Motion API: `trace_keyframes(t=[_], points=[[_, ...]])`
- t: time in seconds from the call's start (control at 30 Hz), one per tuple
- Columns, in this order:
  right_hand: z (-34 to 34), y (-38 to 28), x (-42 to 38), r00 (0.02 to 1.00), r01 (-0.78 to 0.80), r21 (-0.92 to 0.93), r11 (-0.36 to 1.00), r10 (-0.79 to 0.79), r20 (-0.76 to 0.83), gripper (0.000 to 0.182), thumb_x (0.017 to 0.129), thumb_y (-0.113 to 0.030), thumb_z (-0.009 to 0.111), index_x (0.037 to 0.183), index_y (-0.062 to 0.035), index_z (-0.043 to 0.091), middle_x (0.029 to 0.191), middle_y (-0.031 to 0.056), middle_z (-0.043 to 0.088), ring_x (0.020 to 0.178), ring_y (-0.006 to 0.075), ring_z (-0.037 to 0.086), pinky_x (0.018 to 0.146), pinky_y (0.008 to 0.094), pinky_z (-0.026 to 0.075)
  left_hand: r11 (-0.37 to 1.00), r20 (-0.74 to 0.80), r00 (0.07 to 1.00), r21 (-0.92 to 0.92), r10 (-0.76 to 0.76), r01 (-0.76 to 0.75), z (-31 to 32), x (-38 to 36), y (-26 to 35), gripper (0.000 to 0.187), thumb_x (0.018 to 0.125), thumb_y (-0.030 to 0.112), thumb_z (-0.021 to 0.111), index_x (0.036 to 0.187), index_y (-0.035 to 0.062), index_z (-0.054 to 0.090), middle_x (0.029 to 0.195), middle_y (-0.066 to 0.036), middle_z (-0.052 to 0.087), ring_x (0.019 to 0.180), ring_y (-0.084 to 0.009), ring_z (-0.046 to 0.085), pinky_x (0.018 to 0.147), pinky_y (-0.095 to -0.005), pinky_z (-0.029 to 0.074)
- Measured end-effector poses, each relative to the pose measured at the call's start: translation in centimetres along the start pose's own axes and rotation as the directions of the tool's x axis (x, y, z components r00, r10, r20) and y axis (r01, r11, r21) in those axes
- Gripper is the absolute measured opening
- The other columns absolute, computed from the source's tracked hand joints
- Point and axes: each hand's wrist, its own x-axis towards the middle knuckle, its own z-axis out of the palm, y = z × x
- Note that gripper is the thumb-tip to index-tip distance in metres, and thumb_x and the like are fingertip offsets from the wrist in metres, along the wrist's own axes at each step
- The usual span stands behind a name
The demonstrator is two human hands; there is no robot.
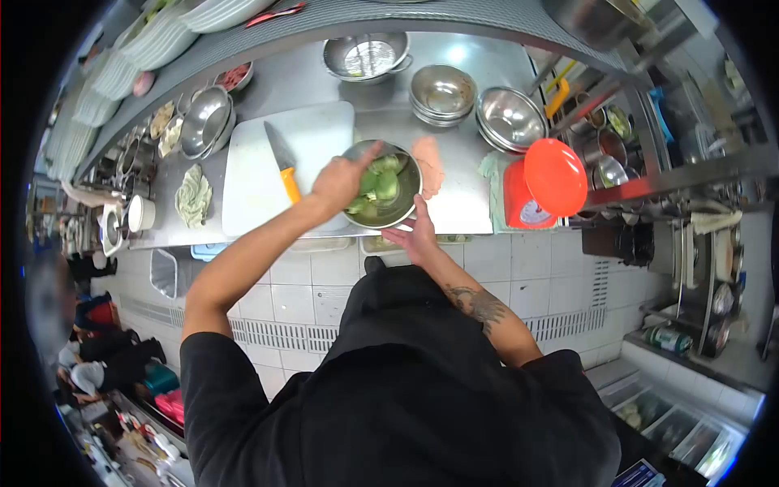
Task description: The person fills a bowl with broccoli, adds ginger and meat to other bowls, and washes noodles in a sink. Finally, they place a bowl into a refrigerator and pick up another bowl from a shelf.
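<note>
A metal bowl with pieces of green leafy vegetable in it is held tilted over the counter's front edge. My left hand is closed on its left rim, one digit reaching over the inside; the other fingers are partly hidden. At the near right side, my right hand supports the bowl, thumb up along the wall and fingers underneath. The vegetable pieces look slightly blurred. Just left of the bowl, a knife with a yellow handle lies on a white cutting board.
Stacked metal bowls and a colander stand at the back. A red scale is on the right, beside a pinkish cloth. A crumpled pale green cloth lies left. A metal shelf overhangs the counter. Other people are far left.
</note>
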Motion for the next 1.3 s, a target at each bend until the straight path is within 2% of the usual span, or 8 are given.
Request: trace_keyframes(t=[0.5,0.63,0.73,0.9,1.0,1.07,1.17,1.3], points=[[-1.0,-4.9,2.0,0.975,-0.184,-0.257,0.949,0.209,0.075,0.055,0.091,-0.011,0.045,0.142,-0.0218,0.026,0.139,0.0142,0.039,0.121,0.0364,0.051,0.096,0.0564,0.049,0.944,-0.597,0.779,0.104,-0.192,0.313,-0.8,-3.3,6.5,0.085,0.076,-0.002,0.057,0.142,0.0473,0.040,0.147,-0.028,0.035,0.088,-0.0302,0.067,0.059,-0.0334,0.059],[-1.9,-5.6,1.9,0.949,-0.162,-0.362,0.918,0.246,0.199,0.061,0.086,-0.010,0.052,0.141,-0.0207,0.027,0.136,0.0142,0.040,0.117,0.0364,0.053,0.092,0.0533,0.052,0.818,-0.686,0.501,-0.254,-0.528,0.515,-2.1,-5.4,10.0,0.073,0.080,-0.004,0.053,0.140,0.0378,0.047,0.144,-0.030,0.039,0.102,-0.0384,0.065,0.077,-0.0413,0.057],[-2.1,-6.5,-0.6,0.951,-0.222,-0.317,0.922,0.276,0.139,0.053,0.090,-0.019,0.055,0.137,-0.0145,0.031,0.130,0.0164,0.042,0.108,0.0325,0.055,0.085,0.0478,0.053,0.737,-0.847,0.087,-0.401,-0.525,0.543,-1.8,-9.0,12.6,0.070,0.080,-0.011,0.045,0.142,0.0214,0.045,0.140,-0.021,0.049,0.108,-0.0406,0.061,0.083,-0.0425,0.055],[-10.6,-5.5,-4.0,0.907,-0.194,-0.686,0.702,0.394,0.147,0.037,0.093,-0.028,0.054,0.123,-0.0099,0.046,0.107,0.0104,0.054,0.087,0.0233,0.059,0.068,0.0344,0.049,0.195,-0.247,-0.418,-0.967,-0.874,0.162,5.2,-16.3,24.4,0.066,0.081,0.000,0.049,0.145,0.0074,0.037,0.132,-0.020,0.055,0.102,-0.0249,0.065,0.086,-0.0309,0.051],[-17.2,-4.0,-4.5,0.823,-0.120,-0.937,0.328,0.561,0.091,0.027,0.095,-0.033,0.052,0.102,-0.0076,0.060,0.082,0.0028,0.059,0.076,0.0144,0.060,0.060,0.0275,0.046,0.102,-0.224,-0.458,-0.955,-0.860,0.277,15.7,-20.9,30.5,0.065,0.082,0.003,0.050,0.145,0.0047,0.036,0.117,-0.019,0.062,0.081,-0.0216,0.068,0.073,-0.0305,0.055],[-23.1,-2.8,-3.5,0.825,-0.001,-0.997,0.080,0.563,0.044,0.028,0.094,-0.033,0.055,0.103,-0.0075,0.060,0.084,0.0028,0.060,0.077,0.0130,0.060,0.060,0.0263,0.046,-0.466,0.481,-0.372,-0.874,-0.794,-0.135,18.7,-22.7,35.3,0.064,0.083,0.004,0.051,0.145,0.0069,0.036,0.104,-0.016,0.066,0.070,-0.0195,0.067,0.064,-0.0330,0.056],[-29.9,-0.2,-0.4,0.866,0.241,-0.911,-0.334,0.498,0.047,0.043,0.088,-0.034,0.065,0.116,-0.0023,0.057,0.093,0.0109,0.063,0.090,0.0218,0.061,0.078,0.0332,0.049,-0.697,0.690,-0.333,-0.707,-0.643,-0.119,26.7,-25.2,39.2,0.064,0.083,0.005,0.053,0.145,0.0115,0.036,0.097,-0.016,0.067,0.069,-0.0195,0.067,0.063,-0.0358,0.057],[-40.4,5.1,12.0,0.877,0.459,-0.687,-0.563,0.412,0.248,0.060,0.086,-0.037,0.065,0.131,0.0001,0.051,0.114,0.0229,0.062,0.109,0.0359,0.058,0.096,0.0422,0.044,-0.633,0.535,-0.395,-0.754,-0.747,0.177,42.8,-27.8,44.4,0.070,0.082,0.006,0.057,0.147,0.0193,0.035,0.094,-0.020,0.068,0.073,-0.0362,0.068,0.075,-0.0419,0.055]])
